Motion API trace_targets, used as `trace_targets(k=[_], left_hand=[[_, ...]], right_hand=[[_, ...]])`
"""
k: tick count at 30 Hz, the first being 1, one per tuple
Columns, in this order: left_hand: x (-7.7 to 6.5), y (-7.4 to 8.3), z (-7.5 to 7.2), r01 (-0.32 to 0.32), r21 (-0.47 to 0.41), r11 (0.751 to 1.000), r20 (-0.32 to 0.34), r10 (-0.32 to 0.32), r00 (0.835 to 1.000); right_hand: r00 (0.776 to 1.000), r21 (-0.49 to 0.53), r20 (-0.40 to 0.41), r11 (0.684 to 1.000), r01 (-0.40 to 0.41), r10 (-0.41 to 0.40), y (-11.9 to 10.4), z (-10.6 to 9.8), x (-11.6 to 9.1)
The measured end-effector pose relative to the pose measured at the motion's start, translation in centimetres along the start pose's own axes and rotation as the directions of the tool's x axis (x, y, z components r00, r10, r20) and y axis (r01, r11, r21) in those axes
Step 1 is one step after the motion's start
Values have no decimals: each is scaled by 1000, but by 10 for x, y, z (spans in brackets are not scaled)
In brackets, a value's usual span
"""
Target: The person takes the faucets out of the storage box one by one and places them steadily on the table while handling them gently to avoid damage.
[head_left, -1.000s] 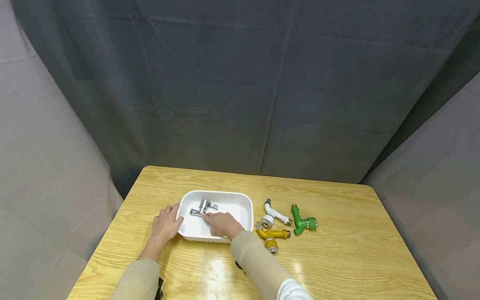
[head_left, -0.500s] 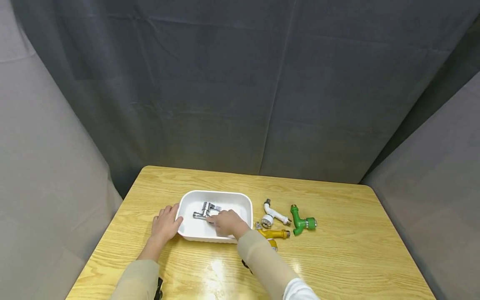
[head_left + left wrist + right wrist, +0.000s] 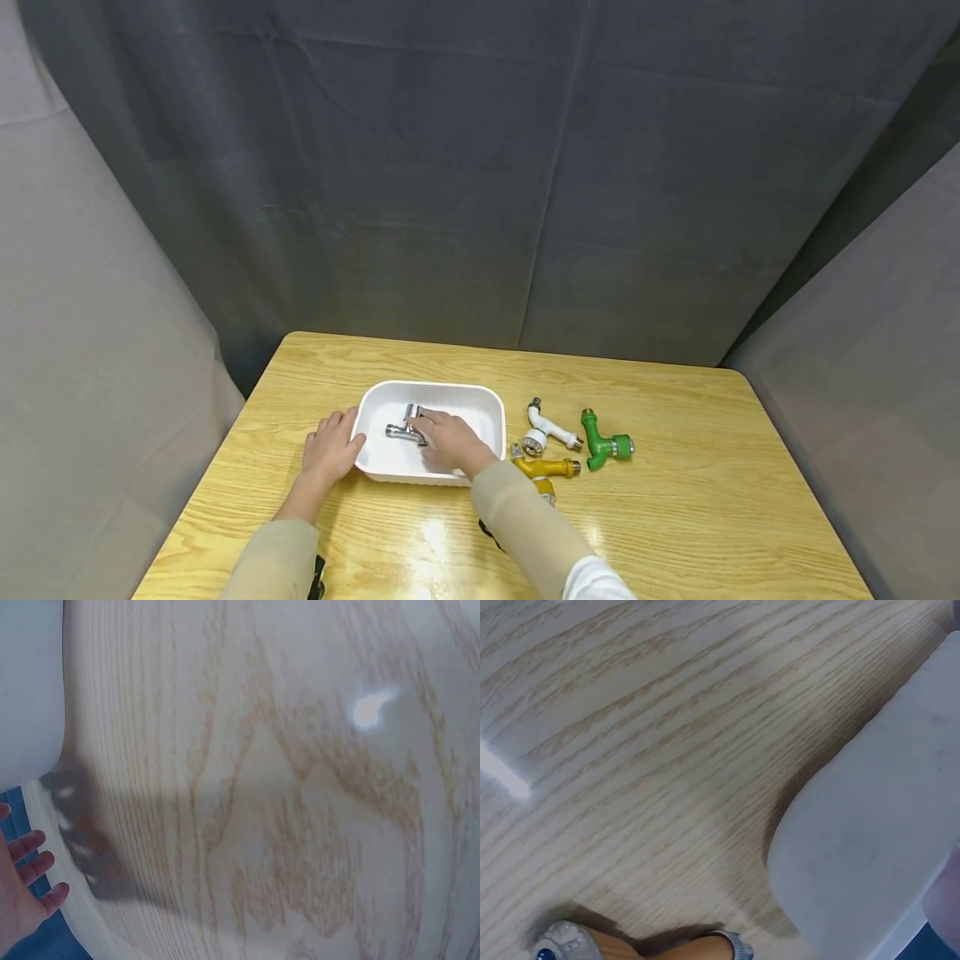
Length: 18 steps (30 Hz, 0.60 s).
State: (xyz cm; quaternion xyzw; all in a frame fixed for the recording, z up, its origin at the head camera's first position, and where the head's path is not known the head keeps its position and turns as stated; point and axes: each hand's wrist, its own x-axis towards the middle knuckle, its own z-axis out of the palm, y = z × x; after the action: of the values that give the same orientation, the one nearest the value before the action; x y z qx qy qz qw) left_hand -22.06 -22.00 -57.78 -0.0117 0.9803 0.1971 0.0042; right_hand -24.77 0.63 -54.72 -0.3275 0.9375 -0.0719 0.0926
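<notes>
A chrome faucet (image 3: 400, 432) lies on its side in a white plastic tray (image 3: 480, 410). Over its lever and spout end reaches my right hand (image 3: 450, 443), fingers extended, with part of the faucet hidden below them. My left hand (image 3: 330, 450) rests at the tray's left edge, thumb at the rim. The left wrist view has the spread fingers (image 3: 39, 866) near a corner of the tray (image 3: 30, 690). In the right wrist view the tray's outer wall (image 3: 855, 847) fills the right side and only a sliver of my right hand (image 3: 946, 896) appears.
Right of the tray, on the wooden table (image 3: 712, 483), lie a white tap (image 3: 551, 430), a yellow tap (image 3: 543, 469) and a green tap (image 3: 606, 446). My right sleeve partly covers the yellow one. A dark curtain (image 3: 450, 183) hangs behind the table.
The faucet has shifted slightly right within the tray. My right hand has moved from a pointing finger at the faucet to extended fingers over its lever. The left hand stays put.
</notes>
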Motion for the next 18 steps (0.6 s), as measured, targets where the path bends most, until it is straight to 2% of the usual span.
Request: trace_targets(k=[10, 18], left_hand=[[1, -1, 1, 3, -6, 1000, 2, -3, 1000], [2, -3, 2, -1, -4, 1000, -5, 1, 1000]], right_hand=[[990, 63, 106, 993, -100, 93, -13, -3, 7], [973, 40, 179, 987, -157, 147, -18, 0, 15]])
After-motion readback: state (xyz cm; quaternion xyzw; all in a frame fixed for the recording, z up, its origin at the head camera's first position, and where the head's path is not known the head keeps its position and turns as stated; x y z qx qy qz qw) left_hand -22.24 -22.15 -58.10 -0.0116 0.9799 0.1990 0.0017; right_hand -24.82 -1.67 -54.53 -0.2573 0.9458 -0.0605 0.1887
